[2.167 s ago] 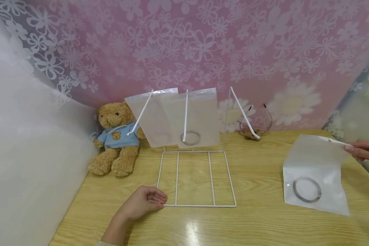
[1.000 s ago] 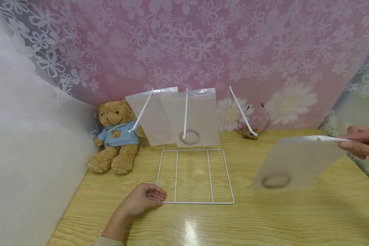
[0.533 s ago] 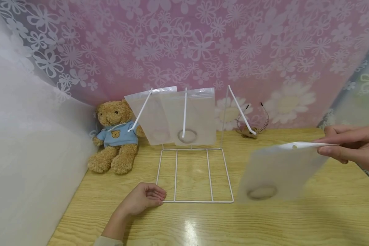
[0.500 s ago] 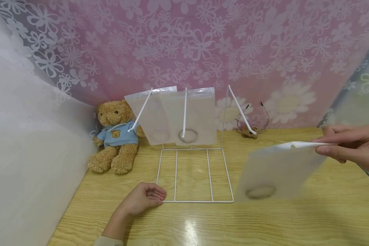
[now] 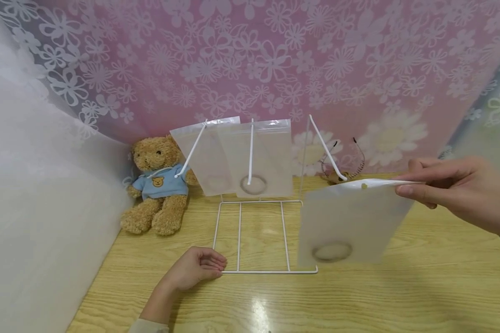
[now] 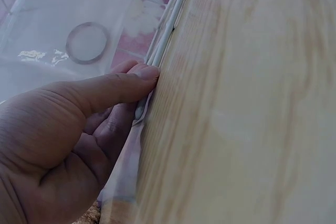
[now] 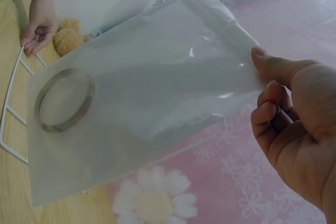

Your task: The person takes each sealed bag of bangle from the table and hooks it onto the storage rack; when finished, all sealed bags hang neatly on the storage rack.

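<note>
My left hand (image 5: pixel 197 268) pinches the front left corner of a white wire rack (image 5: pixel 271 272) standing on the wooden table; the left wrist view shows thumb and fingers around the wire. Two translucent zip bags hang from the rack's left and middle hooks, and the middle bag (image 5: pixel 271 157) has a ring-shaped bangle (image 5: pixel 253 184) inside. The right hook (image 5: pixel 327 148) carries nothing. With thumb and fingers, my right hand (image 5: pixel 454 189) pinches the top corner of another zip bag (image 5: pixel 354 222). A bangle (image 7: pixel 39 108) lies at its bottom, and a small hang hole shows near its top edge.
A teddy bear (image 5: pixel 158 185) in a blue shirt sits left of the rack. Behind the right hook lies a headband (image 5: pixel 360 162) against the pink flowered cloth (image 5: pixel 254 60). A white sheet (image 5: pixel 37 208) borders the left side of the table (image 5: pixel 216 310).
My right hand has carried the zip bag from the table's right side leftward, lifting it until it overlaps the rack's right edge. My left hand stays on the rack's corner.
</note>
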The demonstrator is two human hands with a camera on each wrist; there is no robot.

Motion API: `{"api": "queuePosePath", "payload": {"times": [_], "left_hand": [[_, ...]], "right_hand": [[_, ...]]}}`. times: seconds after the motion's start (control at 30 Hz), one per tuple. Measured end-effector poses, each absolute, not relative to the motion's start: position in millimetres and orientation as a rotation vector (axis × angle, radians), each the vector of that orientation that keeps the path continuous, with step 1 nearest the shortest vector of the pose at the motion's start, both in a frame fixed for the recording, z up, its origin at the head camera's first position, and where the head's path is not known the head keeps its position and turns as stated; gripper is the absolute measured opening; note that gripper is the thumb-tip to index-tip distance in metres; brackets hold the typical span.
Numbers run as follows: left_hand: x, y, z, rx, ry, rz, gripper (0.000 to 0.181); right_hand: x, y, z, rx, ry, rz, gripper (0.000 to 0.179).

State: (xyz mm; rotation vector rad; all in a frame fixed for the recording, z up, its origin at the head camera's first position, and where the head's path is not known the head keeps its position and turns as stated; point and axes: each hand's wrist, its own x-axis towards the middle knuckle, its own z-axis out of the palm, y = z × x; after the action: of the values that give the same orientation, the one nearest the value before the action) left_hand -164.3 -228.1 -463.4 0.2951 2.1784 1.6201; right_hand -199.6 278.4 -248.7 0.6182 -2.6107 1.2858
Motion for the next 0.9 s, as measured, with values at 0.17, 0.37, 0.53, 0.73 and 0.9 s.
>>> {"api": "queuePosePath", "payload": {"times": [0.17,0.37,0.53,0.73,0.9], "left_hand": [[-165,-228,-464,0.289,2.191,1.611,0.027],[-164,-225,-464,0.293,2.183,1.616,0.027],[-164,-226,-464,0.279,2.182,1.611,0.027],[-164,-229,-462,0.266,2.184,1.617,0.027],[-165,-228,-463,0.272,2.167,1.626,0.027]], "right_hand": [[-207,266,-249,0.938,-2.396,1.503,0.023],[-210,256,-248,1.132,-2.271,1.562,0.025],[-216,252,-248,1.158,-2.223,1.619,0.025],[-226,249,-249,1.184,-2.150,1.736,0.024],[-233,247,-253,1.305,-2.082,1.824,0.026]]}}
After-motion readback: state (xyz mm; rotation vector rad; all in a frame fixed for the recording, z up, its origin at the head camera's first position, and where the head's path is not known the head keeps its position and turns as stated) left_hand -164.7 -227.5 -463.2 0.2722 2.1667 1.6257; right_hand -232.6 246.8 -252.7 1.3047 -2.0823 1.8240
